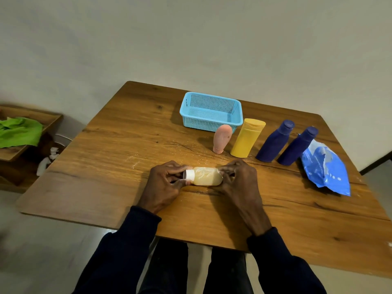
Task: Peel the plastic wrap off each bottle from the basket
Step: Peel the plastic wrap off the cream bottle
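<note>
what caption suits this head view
Left hand and right hand hold a plastic-wrapped bottle at the table, empty blue basket behind.

Wooden table point(101, 158): light-blue perforated plastic basket point(207, 123) at far side. Before it, left to right, upright: pink plastic tube point(221, 138), yellow plastic bottle point(247, 138), dark-blue plastic bottle point(274, 143), second dark-blue plastic bottle point(297, 147); then blue crumpled plastic packet point(326, 169), lying. Nearer, small clear white-capped bottle point(206, 177) sideways between left hand point(164, 184) and right hand point(240, 181), cap leftward.
</note>
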